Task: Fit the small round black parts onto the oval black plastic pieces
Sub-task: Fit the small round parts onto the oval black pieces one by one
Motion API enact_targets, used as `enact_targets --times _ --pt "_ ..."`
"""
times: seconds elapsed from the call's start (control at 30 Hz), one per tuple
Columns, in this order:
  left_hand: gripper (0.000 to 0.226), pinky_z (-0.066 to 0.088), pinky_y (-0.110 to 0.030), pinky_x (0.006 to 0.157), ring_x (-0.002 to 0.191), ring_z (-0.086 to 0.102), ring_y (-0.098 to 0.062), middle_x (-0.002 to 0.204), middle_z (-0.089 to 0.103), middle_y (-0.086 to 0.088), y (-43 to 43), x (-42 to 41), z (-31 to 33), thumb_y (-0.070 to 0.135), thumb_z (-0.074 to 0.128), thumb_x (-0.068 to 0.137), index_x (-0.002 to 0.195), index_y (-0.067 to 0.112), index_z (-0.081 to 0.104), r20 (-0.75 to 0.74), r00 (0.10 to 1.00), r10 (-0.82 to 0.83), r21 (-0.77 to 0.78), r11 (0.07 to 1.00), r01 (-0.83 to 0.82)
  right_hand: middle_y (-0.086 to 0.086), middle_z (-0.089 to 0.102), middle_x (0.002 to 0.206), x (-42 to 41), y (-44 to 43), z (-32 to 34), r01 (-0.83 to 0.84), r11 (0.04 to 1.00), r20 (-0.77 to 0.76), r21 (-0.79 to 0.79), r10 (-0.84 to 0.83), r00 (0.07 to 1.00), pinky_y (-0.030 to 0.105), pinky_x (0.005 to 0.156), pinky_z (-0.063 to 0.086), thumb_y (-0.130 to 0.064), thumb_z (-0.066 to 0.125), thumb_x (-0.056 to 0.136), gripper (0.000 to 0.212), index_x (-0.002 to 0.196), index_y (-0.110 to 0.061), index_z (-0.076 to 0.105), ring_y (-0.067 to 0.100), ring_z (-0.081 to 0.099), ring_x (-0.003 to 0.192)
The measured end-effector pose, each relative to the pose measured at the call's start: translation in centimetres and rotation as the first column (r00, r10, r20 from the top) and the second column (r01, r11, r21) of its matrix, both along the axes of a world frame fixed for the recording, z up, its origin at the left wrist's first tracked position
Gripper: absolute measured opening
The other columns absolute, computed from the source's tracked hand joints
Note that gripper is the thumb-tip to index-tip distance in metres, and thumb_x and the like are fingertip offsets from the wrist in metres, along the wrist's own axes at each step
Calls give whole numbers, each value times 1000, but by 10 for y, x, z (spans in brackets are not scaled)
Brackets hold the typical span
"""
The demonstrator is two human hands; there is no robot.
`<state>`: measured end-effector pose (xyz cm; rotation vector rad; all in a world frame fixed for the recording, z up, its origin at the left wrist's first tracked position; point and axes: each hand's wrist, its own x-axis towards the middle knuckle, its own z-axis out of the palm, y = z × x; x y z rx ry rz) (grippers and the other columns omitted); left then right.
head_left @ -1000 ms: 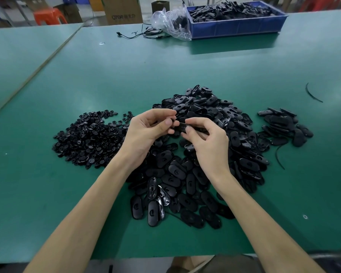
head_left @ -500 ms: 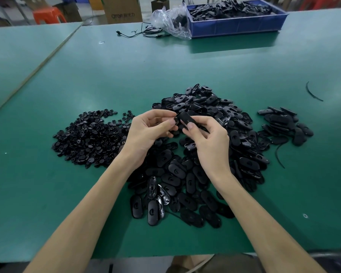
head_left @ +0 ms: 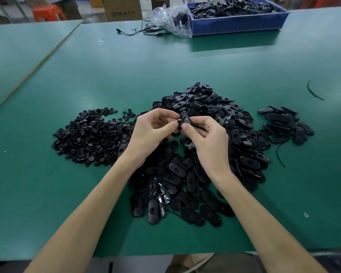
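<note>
Oval piece: light, stiff, slick plastic, we judge; we'd take its edges.
Hands: left hand and right hand both pinch it.

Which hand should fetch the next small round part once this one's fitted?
Left, I'd say. The pile of small round black parts lies just outside the left hand; the right hand pinches the oval black plastic piece and would need to cross over.

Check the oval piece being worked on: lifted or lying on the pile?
Lifted: left hand and right hand pinch the oval piece above the pile.
</note>
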<state>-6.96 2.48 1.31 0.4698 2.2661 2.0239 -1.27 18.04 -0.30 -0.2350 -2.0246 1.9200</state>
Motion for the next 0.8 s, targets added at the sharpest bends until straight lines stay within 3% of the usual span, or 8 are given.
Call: enact_targets --times 0.17,0.37,0.57,0.8 --pt "15 58 -28 71 78 68 -13 92 75 -13 2 4 2 0 73 92 107 3 72 -92 995 35 -86 995 -43 -5 80 97 0 -1 -1 -17 1000 8 26 17 1000 26 70 62 -19 82 91 22 110 -13 72 5 77 93" --pt "15 59 -34 75 81 72 -16 90 76 -3 4 7 4 2 74 90 104 7 71 -156 983 99 -156 980 -124 -4 80 94 0 -1 0 -26 998 4 55 26 1000 24 84 61 -17 84 89 19 105 -14 74 4 77 92" --pt "15 61 -42 79 83 73 -18 90 76 -1 4 8 5 2 73 90 101 11 72 -178 977 122 -193 969 -156 -5 80 92 1 -2 1 -44 996 -22 77 46 999 20 83 60 -15 84 89 14 100 -18 76 5 77 87" --pt "16 61 -44 79 83 74 -17 89 76 0 7 10 5 1 73 89 101 11 72 -184 972 150 -197 963 -186 -4 79 104 -1 -2 -1 -44 994 -31 101 48 998 33 91 62 -13 83 90 14 102 -10 78 9 77 93"
